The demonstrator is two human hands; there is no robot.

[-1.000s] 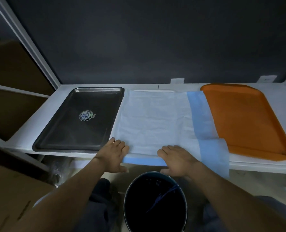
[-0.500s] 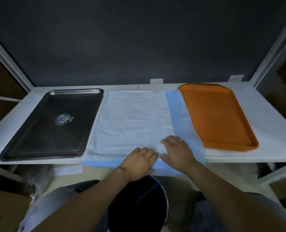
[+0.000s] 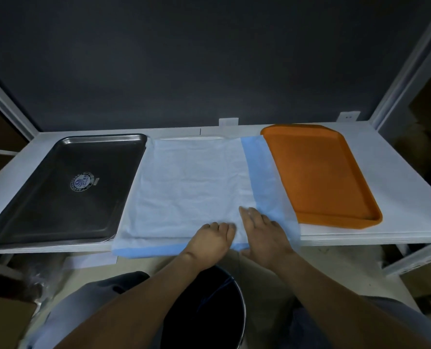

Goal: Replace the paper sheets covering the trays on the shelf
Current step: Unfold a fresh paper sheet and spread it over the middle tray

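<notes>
A pale paper sheet [image 3: 191, 187] lies flat in the middle of a white shelf [image 3: 398, 202], on top of a blue sheet [image 3: 262, 177] that shows as a strip along its right side and along the front, where it hangs slightly over the shelf edge. At the far end of the sheets a thin white rim [image 3: 189, 138] peeks out from under them. Both hands rest on the near right corner of the paper, side by side and almost touching. The right hand [image 3: 263, 231] lies palm down with its fingers straight across the seam between pale and blue paper, its thumb down at the front edge. The left hand [image 3: 209, 239] is also palm down, its fingers bent with the tips on the paper; whether it pinches the sheet cannot be told. Just left of the sheets sits a bare, dark metal tray [image 3: 58, 197] with a round emblem [image 3: 82, 182] in its middle. Just right of them sits a bare orange tray [image 3: 317, 172], its long side touching the blue strip. Behind the shelf is a dark wall [image 3: 209, 59]. Below, between the person's forearms, stands a black bucket [image 3: 204, 318], and a cardboard box [image 3: 5, 321] sits at the lower left.
</notes>
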